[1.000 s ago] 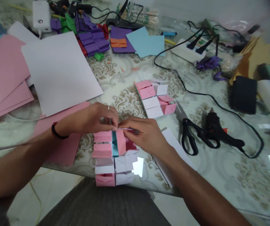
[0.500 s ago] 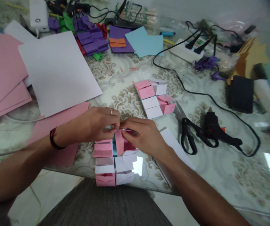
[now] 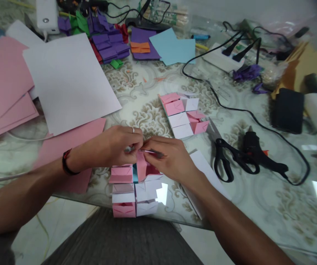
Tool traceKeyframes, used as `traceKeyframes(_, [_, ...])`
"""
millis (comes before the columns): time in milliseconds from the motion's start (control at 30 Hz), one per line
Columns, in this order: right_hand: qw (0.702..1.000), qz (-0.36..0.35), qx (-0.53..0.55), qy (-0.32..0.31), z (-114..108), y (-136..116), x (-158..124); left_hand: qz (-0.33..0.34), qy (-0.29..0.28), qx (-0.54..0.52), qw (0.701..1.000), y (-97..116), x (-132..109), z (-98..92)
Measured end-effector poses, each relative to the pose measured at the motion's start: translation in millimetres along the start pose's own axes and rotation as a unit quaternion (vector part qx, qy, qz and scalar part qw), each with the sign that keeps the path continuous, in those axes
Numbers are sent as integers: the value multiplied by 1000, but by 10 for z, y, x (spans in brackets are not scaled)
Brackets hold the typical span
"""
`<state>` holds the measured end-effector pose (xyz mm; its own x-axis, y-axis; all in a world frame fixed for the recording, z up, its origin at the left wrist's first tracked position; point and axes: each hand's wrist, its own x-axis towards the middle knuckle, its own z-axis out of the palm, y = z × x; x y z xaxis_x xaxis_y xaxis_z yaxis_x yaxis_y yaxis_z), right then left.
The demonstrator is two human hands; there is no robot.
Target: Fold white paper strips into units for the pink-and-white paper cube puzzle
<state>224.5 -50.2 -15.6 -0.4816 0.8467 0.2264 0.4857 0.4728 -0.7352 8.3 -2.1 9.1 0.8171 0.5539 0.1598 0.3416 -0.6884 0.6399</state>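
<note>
Right hand [image 3: 172,158] in close: thumb and fingers closed, pinching what looks like the upper edge of a pink flap [image 3: 141,167], presumably to keep it standing while the fold is worked. Left hand [image 3: 119,145] meets it fingertip to fingertip, fingers curled in; whether paper sits between them, I cannot tell. Right below both hands lies the pink-and-white folded piece [image 3: 123,200], at the table's near edge, likely so both hands reach it at once. A teal strip [image 3: 135,173] shows beside the raised flap, perhaps a backing for the boxes.

Out from the right hand now: just beyond it, a second folded piece [image 3: 179,119] lies apart, probably set there to leave working room. To its right, scissors [image 3: 225,162] and a glue gun [image 3: 260,151], handles towards the person, handy for that hand. A white strip [image 3: 199,165] lies partly under the right forearm. Beyond the left hand, a big white sheet [image 3: 72,84] overlaps a pink sheet [image 3: 92,129], out of the fingers' way.
</note>
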Motion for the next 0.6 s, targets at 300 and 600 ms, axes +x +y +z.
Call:
traceKeyframes(300, [1000,9,4,13,-20,14,-6,-96,124,-6,988,-117,-19,-245])
traceKeyframes(600, [996,25,-20,86,-152,136,-12,-212,196,-66,955,-112,-28,-275])
